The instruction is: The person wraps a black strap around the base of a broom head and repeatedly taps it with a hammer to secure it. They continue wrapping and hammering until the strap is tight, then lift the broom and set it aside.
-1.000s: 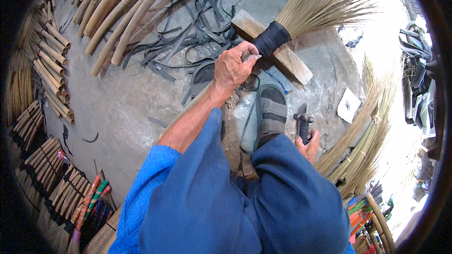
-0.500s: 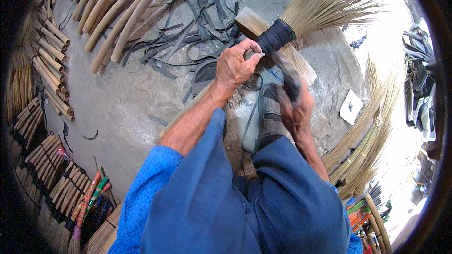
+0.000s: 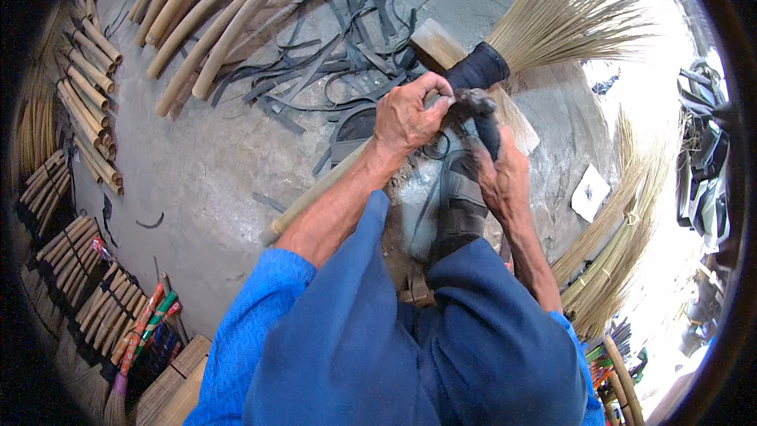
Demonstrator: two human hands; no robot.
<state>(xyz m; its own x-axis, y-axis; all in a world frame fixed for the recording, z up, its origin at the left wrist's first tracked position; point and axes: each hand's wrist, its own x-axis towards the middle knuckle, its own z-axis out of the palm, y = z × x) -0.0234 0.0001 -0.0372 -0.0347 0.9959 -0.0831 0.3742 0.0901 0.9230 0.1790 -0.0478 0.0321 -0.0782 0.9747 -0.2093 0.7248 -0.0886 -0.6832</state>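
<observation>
A broom with pale bristles [image 3: 572,20] lies across a wooden block [image 3: 512,120], its neck wrapped in a black binding [image 3: 479,67]. From the neck its pole [image 3: 303,201] runs down-left, passing under my left forearm. My left hand [image 3: 404,117] is closed at the neck, thumb and forefinger pinched together beside the binding. What they pinch is too small to make out. My right hand [image 3: 505,175] is wrapped around the handle of a dark hammer [image 3: 487,136]. The hammer's head is just right of my left fingertips, close to the binding.
Black rubber strips [image 3: 355,55] lie tangled on the floor beyond my left hand. Curved bamboo poles [image 3: 229,20] rest at the upper left, with bundled sticks [image 3: 71,244] along the left. Bristle bundles [image 3: 611,244] and a white scrap [image 3: 590,192] lie to the right. My sandalled foot [image 3: 460,197] is below the block.
The hammer, smeared by motion before, now shows more sharply with its head close to my left fingertips. My left hand keeps its pinch at the broom's neck. The whole view has shifted slightly.
</observation>
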